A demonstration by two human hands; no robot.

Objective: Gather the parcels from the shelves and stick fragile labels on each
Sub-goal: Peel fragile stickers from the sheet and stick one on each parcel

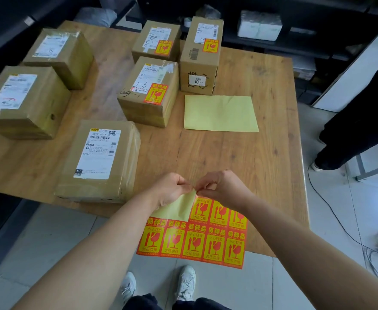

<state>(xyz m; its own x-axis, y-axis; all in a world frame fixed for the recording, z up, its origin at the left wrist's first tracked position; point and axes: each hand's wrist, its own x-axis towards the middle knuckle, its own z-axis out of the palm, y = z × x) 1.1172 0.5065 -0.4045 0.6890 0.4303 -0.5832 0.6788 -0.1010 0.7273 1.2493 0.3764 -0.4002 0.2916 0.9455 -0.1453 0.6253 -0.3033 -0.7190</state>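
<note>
Both hands are up at the top edge of the label sheet [194, 240], which hangs over the near edge of the worktop [250, 175]. Left hand [172, 189] has fingers curled, pinching the sheet where the bare yellow backing [176, 209] shows; right hand [219, 186] pinches right beside it, fingertips of the 2 hands nearly touching. Can't tell if the right one has a sticker corner or just the sheet edge. Rest of the sheet is red-and-yellow fragile stickers, bottom row complete, top row w/ a gap at the left.

6 parcels on the worktop. 3 carry a fragile sticker: centre parcel [147, 92], back parcel [156, 41] behind it, and tall parcel [202, 54] just to the right of those. 3 have only white shipping labels: near parcel [98, 162] close to the left hand, left parcel [20, 101] and far-left parcel [58, 54] behind it.

An empty backing sheet [220, 114] lies flat in front of the tall parcel. At the back, dark shelves [295, 36] w/ a white wrapped package [259, 25]. Another person's dark trousers [362, 113] at the right, a cable [340, 220] trailing on the tiled floor, and the wearer's white shoes [186, 280] below the sheet
</note>
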